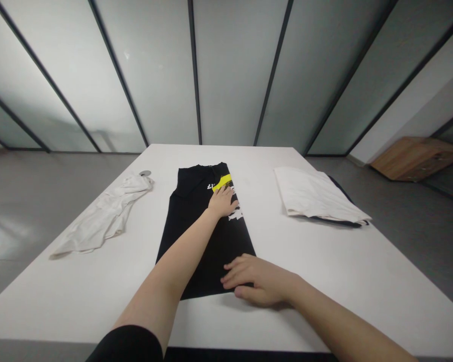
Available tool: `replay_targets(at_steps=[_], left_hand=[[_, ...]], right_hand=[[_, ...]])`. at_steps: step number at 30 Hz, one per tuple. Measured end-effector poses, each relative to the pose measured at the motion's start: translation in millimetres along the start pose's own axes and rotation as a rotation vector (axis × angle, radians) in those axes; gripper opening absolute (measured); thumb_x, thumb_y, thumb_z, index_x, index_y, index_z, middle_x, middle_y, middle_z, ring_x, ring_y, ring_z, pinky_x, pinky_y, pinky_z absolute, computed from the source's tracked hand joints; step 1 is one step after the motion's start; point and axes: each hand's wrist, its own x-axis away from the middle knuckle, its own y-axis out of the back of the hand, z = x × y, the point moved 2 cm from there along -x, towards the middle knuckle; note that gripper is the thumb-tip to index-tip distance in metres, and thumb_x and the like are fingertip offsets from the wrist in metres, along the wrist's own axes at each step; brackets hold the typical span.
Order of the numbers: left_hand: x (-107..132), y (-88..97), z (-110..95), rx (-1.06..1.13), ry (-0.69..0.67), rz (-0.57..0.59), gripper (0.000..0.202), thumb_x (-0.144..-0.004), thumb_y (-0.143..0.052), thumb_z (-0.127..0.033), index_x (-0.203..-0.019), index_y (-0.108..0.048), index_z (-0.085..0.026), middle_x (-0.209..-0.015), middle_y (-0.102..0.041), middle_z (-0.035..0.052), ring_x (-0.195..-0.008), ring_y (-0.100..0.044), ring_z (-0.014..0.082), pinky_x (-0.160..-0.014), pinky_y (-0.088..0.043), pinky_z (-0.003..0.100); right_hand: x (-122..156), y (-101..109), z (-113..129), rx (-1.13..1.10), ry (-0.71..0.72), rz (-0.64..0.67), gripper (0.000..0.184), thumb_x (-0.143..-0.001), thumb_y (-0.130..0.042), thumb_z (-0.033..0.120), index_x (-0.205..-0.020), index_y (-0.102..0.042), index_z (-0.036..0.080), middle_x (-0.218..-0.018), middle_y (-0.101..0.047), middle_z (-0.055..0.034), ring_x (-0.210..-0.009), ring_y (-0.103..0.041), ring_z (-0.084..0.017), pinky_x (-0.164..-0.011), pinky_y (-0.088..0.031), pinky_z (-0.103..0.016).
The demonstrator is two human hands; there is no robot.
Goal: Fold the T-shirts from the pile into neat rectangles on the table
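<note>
A black T-shirt (196, 226) with a yellow and white print lies folded lengthwise on the white table, its collar end away from me. My left hand (222, 201) rests on the printed part near the shirt's right edge, fingers spread and flat. Close to the hem, at the near right corner, my right hand (254, 279) lies on the cloth with its fingers stretched out to the left. The thumb of that hand is by the bottom edge. Neither hand is closed around the fabric.
On the left of the white table (256, 156) lies a crumpled white garment (109, 211), with a small grey round object (145, 173) just beyond it. Folded white cloth (317, 193) over something dark sits at the right. Behind stand frosted glass panels (234, 70) and a wooden cabinet (419, 158).
</note>
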Motion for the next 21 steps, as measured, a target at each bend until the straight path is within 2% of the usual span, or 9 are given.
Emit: replay_targets(at_steps=[1, 3, 6, 9, 12, 14, 16, 18, 21], left_hand=[[1, -0.2, 0, -0.002, 0.005, 0.002, 0.07, -0.107, -0.036, -0.057, -0.169, -0.038, -0.024, -0.178, -0.033, 0.0065, -0.167, -0.021, 0.0291, -0.136, -0.014, 0.046], [3, -0.5, 0, -0.004, 0.012, 0.001, 0.071, -0.107, -0.035, -0.058, -0.169, -0.037, -0.023, -0.178, -0.033, 0.0066, -0.167, -0.021, 0.0295, -0.135, -0.014, 0.045], [7, -1.0, 1, -0.014, 0.015, -0.004, 0.075, -0.106, -0.036, -0.062, -0.17, -0.037, -0.023, -0.178, -0.033, 0.0079, -0.167, -0.019, 0.0331, -0.135, -0.013, 0.047], [9, -1.7, 2, -0.024, 0.022, 0.022, 0.082, -0.103, -0.037, -0.07, -0.171, -0.035, -0.024, -0.18, -0.03, 0.0076, -0.167, -0.016, 0.0387, -0.135, -0.013, 0.05], [9, -1.6, 1, -0.029, 0.035, 0.044, 0.086, -0.102, -0.033, -0.075, -0.172, -0.032, -0.024, -0.181, -0.026, 0.0077, -0.167, -0.015, 0.0411, -0.135, -0.011, 0.052], [10, -1.0, 0, -0.026, 0.05, 0.051, 0.091, -0.1, -0.032, -0.079, -0.173, -0.03, -0.024, -0.181, -0.024, 0.0086, -0.167, -0.014, 0.0419, -0.135, -0.01, 0.053], [10, -0.1, -1, -0.016, 0.062, 0.059, 0.098, -0.096, -0.033, -0.085, -0.173, -0.029, -0.024, -0.182, -0.022, 0.0099, -0.167, -0.012, 0.0437, -0.134, -0.01, 0.055], [11, 0.9, -3, -0.007, 0.069, 0.069, 0.106, -0.093, -0.033, -0.09, -0.174, -0.028, -0.022, -0.182, -0.02, 0.0114, -0.167, -0.011, 0.046, -0.134, -0.009, 0.057], [12, 2.7, -4, -0.001, 0.075, 0.076, 0.108, -0.091, -0.033, -0.091, -0.174, -0.027, -0.022, -0.182, -0.019, 0.0114, -0.167, -0.01, 0.0462, -0.134, -0.008, 0.057]], right_hand=[[-2, 1, -2, -0.072, 0.01, -0.033, 0.04, -0.11, -0.05, 0.042, -0.131, -0.081, 0.027, -0.127, -0.08, -0.0096, -0.127, -0.07, -0.028, -0.113, -0.05, -0.047], [-6, 3, -8, -0.126, -0.017, -0.159, 0.044, -0.112, -0.044, 0.042, -0.122, -0.083, 0.023, -0.114, -0.082, -0.0101, -0.107, -0.075, -0.024, -0.1, -0.057, -0.04], [-7, 3, -14, 0.01, -0.105, -0.294, 0.041, -0.111, -0.047, 0.039, -0.125, -0.081, 0.023, -0.114, -0.08, -0.0108, -0.108, -0.071, -0.025, -0.1, -0.055, -0.041], [-7, -2, -10, -0.023, -0.098, -0.128, 0.033, -0.107, -0.056, 0.037, -0.127, -0.081, 0.027, -0.112, -0.08, -0.0079, -0.109, -0.071, -0.024, -0.103, -0.054, -0.041], [-2, -5, -8, -0.359, -0.115, 0.043, 0.034, -0.105, -0.061, 0.04, -0.132, -0.078, 0.026, -0.11, -0.081, -0.0069, -0.104, -0.075, -0.021, -0.096, -0.056, -0.037], [1, -4, -13, -0.563, -0.196, 0.047, 0.041, -0.102, -0.066, 0.046, -0.135, -0.075, 0.023, -0.113, -0.08, -0.0093, -0.099, -0.076, -0.02, -0.086, -0.058, -0.033], [4, -1, -26, -0.632, -0.331, -0.051, 0.048, -0.1, -0.065, 0.053, -0.135, -0.073, 0.021, -0.111, -0.079, -0.0105, -0.091, -0.075, -0.02, -0.074, -0.058, -0.03], [7, 5, -42, -0.512, -0.464, -0.281, 0.047, -0.103, -0.057, 0.054, -0.134, -0.072, 0.021, -0.106, -0.076, -0.0095, -0.089, -0.074, -0.021, -0.069, -0.058, -0.031], [10, 15, -62, -0.046, -0.508, -0.686, 0.038, -0.105, -0.052, 0.042, -0.13, -0.074, 0.024, -0.115, -0.072, -0.0115, -0.11, -0.07, -0.027, -0.095, -0.06, -0.045]])
